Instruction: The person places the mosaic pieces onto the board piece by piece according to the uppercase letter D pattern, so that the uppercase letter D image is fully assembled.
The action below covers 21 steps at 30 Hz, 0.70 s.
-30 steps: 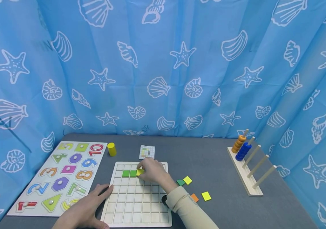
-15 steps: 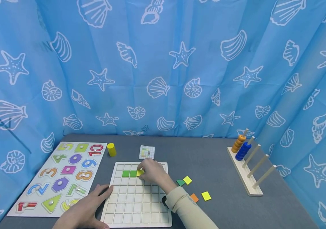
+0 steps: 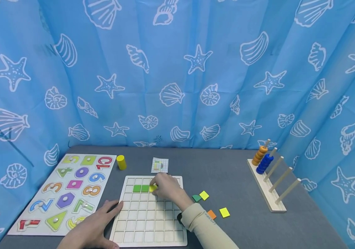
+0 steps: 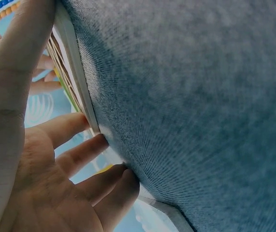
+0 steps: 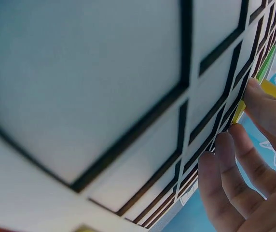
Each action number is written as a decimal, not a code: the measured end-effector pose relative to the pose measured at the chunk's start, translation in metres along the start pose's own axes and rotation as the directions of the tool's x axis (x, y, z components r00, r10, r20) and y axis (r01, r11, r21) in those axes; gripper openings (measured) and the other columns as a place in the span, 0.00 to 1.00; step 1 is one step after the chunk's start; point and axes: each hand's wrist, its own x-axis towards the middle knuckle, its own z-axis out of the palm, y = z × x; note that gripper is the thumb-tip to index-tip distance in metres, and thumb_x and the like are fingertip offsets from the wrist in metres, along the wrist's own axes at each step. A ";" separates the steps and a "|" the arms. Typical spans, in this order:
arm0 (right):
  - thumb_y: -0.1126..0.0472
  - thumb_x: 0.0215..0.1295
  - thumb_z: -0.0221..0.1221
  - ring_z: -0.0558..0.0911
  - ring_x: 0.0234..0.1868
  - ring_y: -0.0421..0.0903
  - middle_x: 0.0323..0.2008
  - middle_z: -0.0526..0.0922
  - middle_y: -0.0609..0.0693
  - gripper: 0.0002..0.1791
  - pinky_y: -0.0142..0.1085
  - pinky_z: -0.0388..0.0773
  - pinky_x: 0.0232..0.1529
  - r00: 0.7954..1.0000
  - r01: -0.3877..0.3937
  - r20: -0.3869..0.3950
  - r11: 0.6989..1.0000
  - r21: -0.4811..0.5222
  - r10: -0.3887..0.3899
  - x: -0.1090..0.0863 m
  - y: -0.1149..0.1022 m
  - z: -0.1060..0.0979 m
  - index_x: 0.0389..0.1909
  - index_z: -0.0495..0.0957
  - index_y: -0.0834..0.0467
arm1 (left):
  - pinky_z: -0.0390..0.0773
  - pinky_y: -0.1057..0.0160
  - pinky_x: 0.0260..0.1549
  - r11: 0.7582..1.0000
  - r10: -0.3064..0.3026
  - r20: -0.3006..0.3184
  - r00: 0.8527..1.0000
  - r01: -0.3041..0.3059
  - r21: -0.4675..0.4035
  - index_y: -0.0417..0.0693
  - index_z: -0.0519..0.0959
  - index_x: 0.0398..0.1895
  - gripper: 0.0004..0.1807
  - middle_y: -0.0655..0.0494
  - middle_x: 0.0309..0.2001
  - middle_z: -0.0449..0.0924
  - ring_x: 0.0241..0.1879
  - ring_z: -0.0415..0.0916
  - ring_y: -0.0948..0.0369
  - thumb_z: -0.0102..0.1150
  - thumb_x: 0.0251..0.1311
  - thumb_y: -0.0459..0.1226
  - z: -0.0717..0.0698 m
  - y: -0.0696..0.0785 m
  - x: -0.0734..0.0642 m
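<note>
A pale wooden grid board (image 3: 138, 237) lies on the grey table with two green square tiles (image 3: 141, 188) side by side in its second row from the top. Just right of these is a yellow square tile (image 3: 153, 188), which my right hand (image 3: 167, 186) pinches between thumb and fingers. The right wrist view has the yellow tile (image 5: 239, 112) at the fingertips, low against the grid, partly covered by the hand. My left hand (image 3: 93, 223) rests at the board's left edge, thumb and fingers spread, fingertips (image 4: 99, 140) touching the side.
Loose yellow tiles (image 3: 224, 212), an orange tile (image 3: 211, 214) and a green quarter-round piece (image 3: 197, 198) lie right of the board. Behind it are a pattern card (image 3: 160, 165) and a yellow cylinder (image 3: 121, 162). A number puzzle (image 3: 62, 193) sits left, a bead stacker (image 3: 266, 186) right.
My right hand has shifted very slightly to the right with the yellow tile. The left hand and board stay in place.
</note>
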 end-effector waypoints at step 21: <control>0.59 0.62 0.71 0.86 0.49 0.46 0.50 0.88 0.50 0.17 0.39 0.85 0.42 1.000 0.027 -0.001 1.000 -0.010 -0.027 -0.013 0.006 -0.018 0.52 0.88 0.53 | 0.70 0.27 0.60 1.000 -0.029 0.005 1.000 0.029 0.003 0.43 0.60 0.79 0.71 0.38 0.75 0.60 0.75 0.52 0.26 0.80 0.30 0.66 0.001 0.001 0.001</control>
